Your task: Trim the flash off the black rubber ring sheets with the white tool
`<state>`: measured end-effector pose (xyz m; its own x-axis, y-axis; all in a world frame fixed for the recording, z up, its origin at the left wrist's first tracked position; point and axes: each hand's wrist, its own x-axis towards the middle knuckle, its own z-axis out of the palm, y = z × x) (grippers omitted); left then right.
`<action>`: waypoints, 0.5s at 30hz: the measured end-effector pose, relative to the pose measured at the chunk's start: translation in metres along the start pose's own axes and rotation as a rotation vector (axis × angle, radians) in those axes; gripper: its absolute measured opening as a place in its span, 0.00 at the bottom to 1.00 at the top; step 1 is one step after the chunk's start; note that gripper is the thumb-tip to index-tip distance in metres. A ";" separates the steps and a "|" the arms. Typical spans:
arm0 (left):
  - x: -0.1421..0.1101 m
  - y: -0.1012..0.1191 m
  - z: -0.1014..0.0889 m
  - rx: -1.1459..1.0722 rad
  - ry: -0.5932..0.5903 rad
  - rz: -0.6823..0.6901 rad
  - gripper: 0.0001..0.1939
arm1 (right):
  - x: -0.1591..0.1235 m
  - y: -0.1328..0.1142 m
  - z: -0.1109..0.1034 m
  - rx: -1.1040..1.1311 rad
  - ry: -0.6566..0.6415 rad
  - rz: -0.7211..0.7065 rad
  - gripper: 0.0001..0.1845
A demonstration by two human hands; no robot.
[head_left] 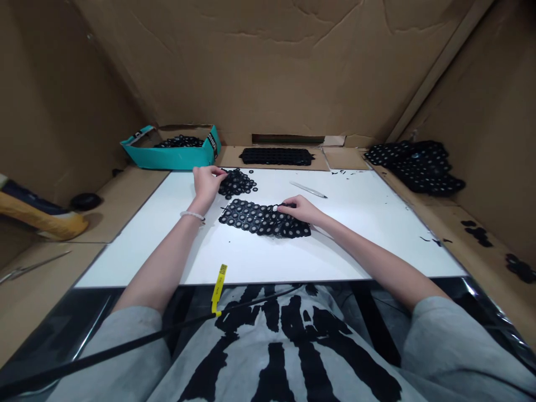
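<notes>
My left hand (207, 183) reaches to a pile of small black rings (238, 183) on the white board. Its thumb and fingers are pinched together at the pile's left edge; whatever lies between them is too small to make out. A black rubbery sheet (247, 216) with rows of round holes lies just in front of the pile, its right part rumpled. My right hand (302, 209) pinches the sheet's upper edge near its right end. Beyond that hand, a light-coloured pen-like tool (309, 190) rests on the board.
A teal box (170, 158) with black pieces stands at the back left. A stack of black strips (276, 156) lies at the back, and perforated black sheets (419, 164) at the right. Scissors (33, 267) and a yellow-handled tool (46, 215) are at the left. Cardboard walls surround the board.
</notes>
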<state>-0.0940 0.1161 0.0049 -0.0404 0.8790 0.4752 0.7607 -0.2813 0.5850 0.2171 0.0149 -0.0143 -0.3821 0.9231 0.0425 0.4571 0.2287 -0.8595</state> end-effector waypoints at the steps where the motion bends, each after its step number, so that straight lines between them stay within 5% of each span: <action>1: -0.001 0.001 0.001 0.022 0.037 -0.015 0.05 | 0.000 -0.001 0.000 -0.003 -0.002 0.007 0.22; 4: -0.008 0.021 0.008 0.032 0.067 0.057 0.06 | -0.001 -0.001 0.000 -0.003 -0.013 0.005 0.22; 6: -0.018 0.042 0.013 -0.023 -0.088 0.220 0.10 | 0.000 -0.001 -0.001 0.017 -0.010 -0.015 0.21; 10: -0.041 0.074 0.026 -0.105 -0.591 0.466 0.17 | 0.000 0.001 -0.001 0.044 0.004 -0.067 0.21; 15: -0.047 0.079 0.032 -0.188 -0.756 0.386 0.17 | 0.000 0.000 -0.001 -0.010 0.006 -0.021 0.25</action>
<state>-0.0109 0.0644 0.0077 0.6902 0.7104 0.1375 0.5105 -0.6127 0.6032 0.2180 0.0152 -0.0135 -0.3871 0.9198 0.0634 0.4569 0.2511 -0.8533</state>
